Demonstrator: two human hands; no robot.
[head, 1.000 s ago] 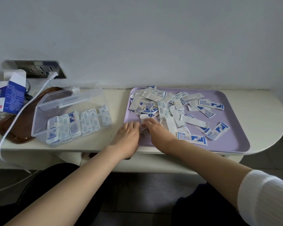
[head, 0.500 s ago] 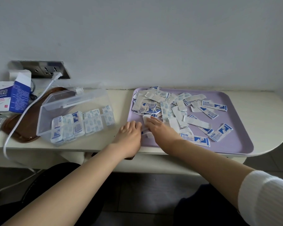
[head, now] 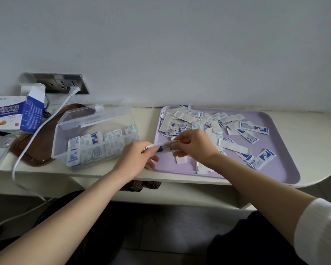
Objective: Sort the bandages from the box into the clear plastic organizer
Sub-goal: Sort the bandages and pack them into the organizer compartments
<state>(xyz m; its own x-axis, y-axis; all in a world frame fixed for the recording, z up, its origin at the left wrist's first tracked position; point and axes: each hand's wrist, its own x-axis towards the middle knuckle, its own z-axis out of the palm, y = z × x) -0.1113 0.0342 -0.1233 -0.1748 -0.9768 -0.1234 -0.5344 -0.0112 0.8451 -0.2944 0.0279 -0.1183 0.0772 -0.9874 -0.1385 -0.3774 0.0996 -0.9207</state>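
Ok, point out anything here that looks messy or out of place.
Bandages lie in a loose heap on the purple tray, overlapping at all angles, unlike the neat rows in the organizer. A white cable trails across the brown tray and hangs over the table edge. Nothing looks damaged.

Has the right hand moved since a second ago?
Yes. The right hand has lifted up off the tray, now pinching a bandage with the left hand.

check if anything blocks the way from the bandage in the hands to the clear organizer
Nothing visible does. The bandage, pinched between the left hand and right hand, hangs just right of the clear organizer, whose lid stands open; only bare tabletop lies between them.
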